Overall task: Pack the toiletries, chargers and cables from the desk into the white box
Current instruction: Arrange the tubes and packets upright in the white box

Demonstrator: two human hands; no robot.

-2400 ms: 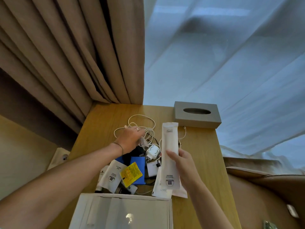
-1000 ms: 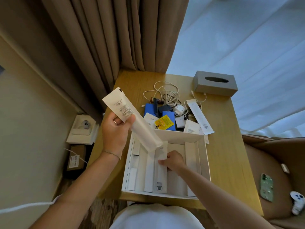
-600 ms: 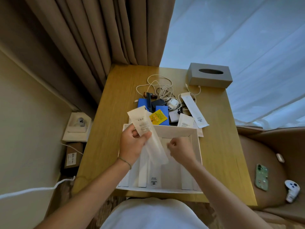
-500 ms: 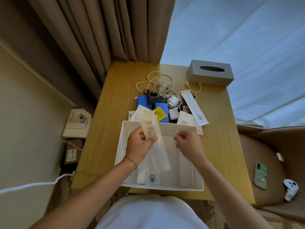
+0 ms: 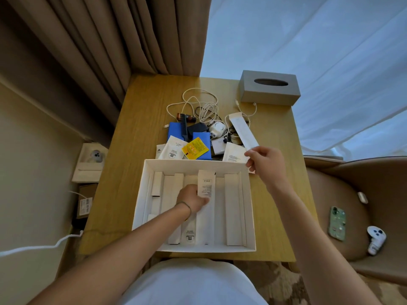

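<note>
Since 0.5 s ago, long white sachet [image 5: 206, 201] lies in white cardboard box [image 5: 250, 208]; left hand [image 5: 192, 197] presses it. Right hand [image 5: 265, 162] pinches another long white paper sachet [image 5: 242, 131] on table [image 5: 143, 128]. Next: lift, box it.

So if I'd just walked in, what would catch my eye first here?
Probably the open white box at the near edge of the wooden desk, with the left hand pressing a long white packet down inside it. Just behind it lies a jumble of white cables, sachets and a bright yellow sachet, where the right hand pinches another long packet.
</note>
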